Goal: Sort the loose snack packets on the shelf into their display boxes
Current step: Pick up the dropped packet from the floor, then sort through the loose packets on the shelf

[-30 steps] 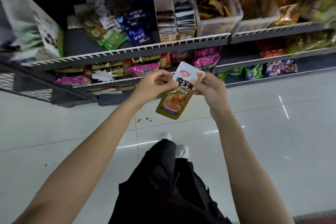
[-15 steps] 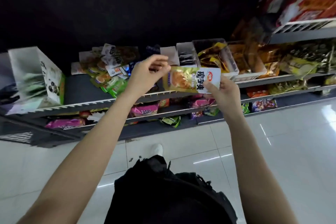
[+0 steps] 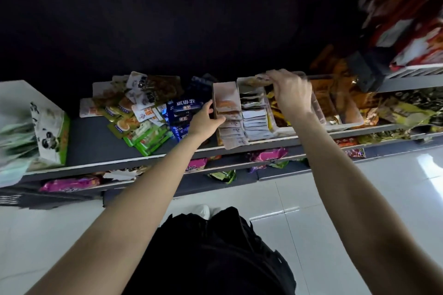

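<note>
Two narrow white display boxes stand side by side on the dark shelf (image 3: 96, 141), filled with rows of packets. My left hand (image 3: 206, 120) grips the left wall of the left display box (image 3: 226, 93). My right hand (image 3: 291, 93) pinches a snack packet (image 3: 260, 78) at the back of the right display box (image 3: 254, 112), above its rows of packets. A pile of loose packets (image 3: 141, 112), green, olive, white and blue, lies on the shelf to the left of the boxes.
A white and green carton with a panda (image 3: 49, 136) stands at the shelf's left end. A clear bin (image 3: 340, 108) with brown and yellow packets sits right of the boxes. Lower shelves hold pink and green packets (image 3: 271, 154). More goods fill an upper right shelf (image 3: 417, 50).
Both hands held the packet low over the floor, then raised it to the shelf. Now my left hand has let go and grips the left box; my right hand carries the packet over the right box.
</note>
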`<state>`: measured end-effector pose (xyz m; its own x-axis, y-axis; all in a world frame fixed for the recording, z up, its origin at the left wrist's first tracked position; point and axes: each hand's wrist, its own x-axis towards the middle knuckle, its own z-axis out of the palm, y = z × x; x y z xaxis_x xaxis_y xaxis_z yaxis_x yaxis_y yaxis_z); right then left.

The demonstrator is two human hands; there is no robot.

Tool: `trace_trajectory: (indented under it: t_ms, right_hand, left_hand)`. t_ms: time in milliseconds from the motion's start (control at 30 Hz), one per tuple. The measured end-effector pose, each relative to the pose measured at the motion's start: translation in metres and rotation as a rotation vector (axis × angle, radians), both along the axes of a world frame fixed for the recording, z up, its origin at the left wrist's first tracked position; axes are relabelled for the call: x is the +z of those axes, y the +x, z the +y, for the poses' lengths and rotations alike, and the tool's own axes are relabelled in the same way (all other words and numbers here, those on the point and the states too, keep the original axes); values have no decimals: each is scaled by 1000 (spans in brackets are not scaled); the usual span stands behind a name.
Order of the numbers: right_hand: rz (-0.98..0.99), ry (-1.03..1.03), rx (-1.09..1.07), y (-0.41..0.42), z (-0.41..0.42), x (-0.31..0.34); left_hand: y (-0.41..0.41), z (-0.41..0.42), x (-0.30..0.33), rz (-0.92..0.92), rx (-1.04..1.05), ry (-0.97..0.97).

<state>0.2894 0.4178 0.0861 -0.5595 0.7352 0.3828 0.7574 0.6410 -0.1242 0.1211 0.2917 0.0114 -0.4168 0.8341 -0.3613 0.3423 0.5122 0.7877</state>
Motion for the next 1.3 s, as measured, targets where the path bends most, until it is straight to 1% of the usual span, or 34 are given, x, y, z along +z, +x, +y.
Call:
trace_trajectory:
  t_ms: [67,133,167,300,367,433,467,500,533,567,633,667,700,767,800,867,967,1000,1067,1133,1200,1300]
  right_hand:
    - [-179,-50,6,-10,10,-12]
    - [-293,-66,19,-18,15,-22]
    - [-306,-56,36,-20,18,-26]
    - [-241,82,79,-22,25,-41]
    - [-318,63,117,-25,28,-45]
    - [-465,-15,138,-26,29,-46]
    - [-499,-43,136,-25,29,-44]
    - [-492,-46,135,-23,28,-42]
    - [-447,-44,138,-22,23,-39]
    - [-346,-39,149,-20,16,-36]
    - [-62,-44,180,-23,-8,-25]
    - [63,-61,212,-27,-24,-19]
    - [147,-90,260,-34,-40,-16]
    - [210,-146,387,-53,-71,-19]
    - [197,-180,449,-64,-85,-27]
    - [102,-266,540,-89,-104,-48]
    - [-168,-400,576,-129,-114,-80]
    - [-250,-412,571,-143,-116,-89]
    - [-380,-354,540,-168,-118,-107]
    - [-495,-298,460,-188,-120,-125]
    - [-556,-335,362,-199,-121,-141]
    - [-527,-381,279,-203,-124,-159]
  left_hand:
    - [4,2,-3,-31,-10,-13]
    - [7,4,-7,-59,-11,-7]
    - [7,4,-9,-74,-7,-3]
    - [10,3,-12,-79,3,18]
    - [13,4,-11,-71,4,30]
    - [15,3,-9,-74,2,28]
    - [15,2,-7,-82,-6,23]
    - [14,0,-5,-91,-16,19]
    - [13,-3,-3,-93,-25,20]
    - [10,-8,0,-81,-25,32]
    - [2,-24,5,18,40,124]
    - [-4,-36,7,99,103,207]
    - [-11,-51,7,204,174,292]
    - [-30,-84,3,447,292,397]
    - [-43,-101,-1,535,340,402]
    - [-74,-129,-17,607,410,335]
    - [-124,-153,-49,588,418,116]
    - [-138,-157,-58,575,411,50]
    - [-161,-160,-74,579,386,-48]
    - [-180,-156,-87,592,334,-108]
    - [-194,-147,-97,604,245,-147]
    - [-207,-136,-105,640,111,-149]
